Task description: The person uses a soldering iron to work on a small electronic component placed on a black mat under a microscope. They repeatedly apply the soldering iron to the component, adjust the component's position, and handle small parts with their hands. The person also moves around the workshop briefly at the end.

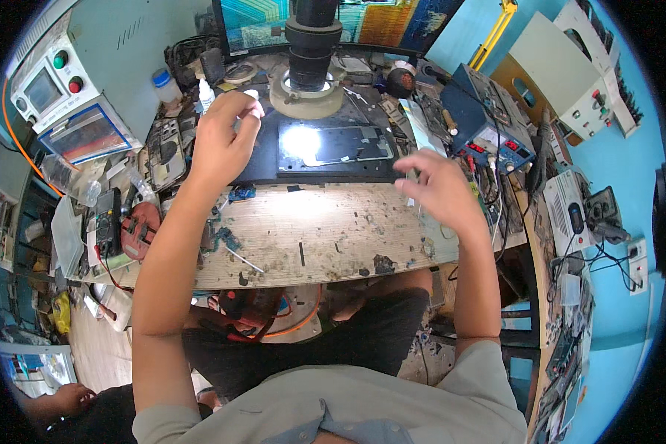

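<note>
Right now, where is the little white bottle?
In the head view the little white bottle stands at the back left of the bench, just left of the raised left hand and left of the black microscope.

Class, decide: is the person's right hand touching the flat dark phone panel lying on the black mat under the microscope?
Apart. The head view shows the right hand raised beside the mat's right edge, with bare black mat between its fingers and the flat dark phone panel.
</note>
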